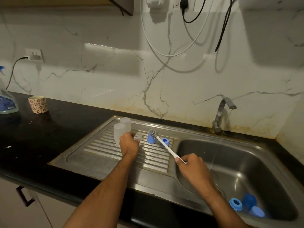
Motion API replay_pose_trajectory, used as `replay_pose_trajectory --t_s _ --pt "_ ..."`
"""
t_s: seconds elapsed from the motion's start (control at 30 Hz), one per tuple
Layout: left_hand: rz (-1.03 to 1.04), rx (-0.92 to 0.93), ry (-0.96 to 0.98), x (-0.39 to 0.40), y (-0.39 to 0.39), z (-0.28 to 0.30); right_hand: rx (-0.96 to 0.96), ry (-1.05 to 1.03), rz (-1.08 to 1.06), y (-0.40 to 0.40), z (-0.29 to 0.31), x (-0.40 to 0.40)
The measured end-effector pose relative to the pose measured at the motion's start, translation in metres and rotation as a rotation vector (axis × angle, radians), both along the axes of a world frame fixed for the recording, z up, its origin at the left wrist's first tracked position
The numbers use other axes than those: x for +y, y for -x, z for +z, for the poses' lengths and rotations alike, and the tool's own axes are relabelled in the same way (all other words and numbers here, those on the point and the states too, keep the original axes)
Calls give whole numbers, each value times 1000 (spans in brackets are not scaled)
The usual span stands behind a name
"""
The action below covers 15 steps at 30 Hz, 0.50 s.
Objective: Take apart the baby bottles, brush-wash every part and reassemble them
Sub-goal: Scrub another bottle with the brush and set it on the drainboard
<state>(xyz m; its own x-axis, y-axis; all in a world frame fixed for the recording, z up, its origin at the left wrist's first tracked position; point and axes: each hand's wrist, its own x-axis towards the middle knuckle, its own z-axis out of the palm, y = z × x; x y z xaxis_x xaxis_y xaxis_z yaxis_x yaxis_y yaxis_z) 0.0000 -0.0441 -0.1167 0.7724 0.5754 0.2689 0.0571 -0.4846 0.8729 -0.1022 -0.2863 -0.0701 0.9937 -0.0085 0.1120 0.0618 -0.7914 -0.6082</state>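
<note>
Left hand (129, 143) reaches far over ribbed steel drainboard (102, 155), fingers pinching small clear teat (139, 137). Right hand (191, 164) grips white long-handled bottle brush (166, 147), grey head beside upright blue cap (151, 139).

Stood in dim, warm light: a white marble-veined wall (115, 76) with rusty staining along its foot, above a black speckled table (49, 137) fitted with a steel sink (246, 162). Carried a wall socket (35, 55) at the left with a dark plug in it, plus white and black cables (189, 38) looping down from above. Showed pale cabinet fronts (24, 211) with a dark handle below.
</note>
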Motion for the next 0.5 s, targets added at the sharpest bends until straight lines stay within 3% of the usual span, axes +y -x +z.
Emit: replay_pose_trajectory --t_s 0.23,0.5 --pt "-12 -36 -79 -16 4 19 4 -3 -34 9 11 -17" --pt "-181 -62 -129 -87 10 18 -9 -11 -138 23 15 -76"
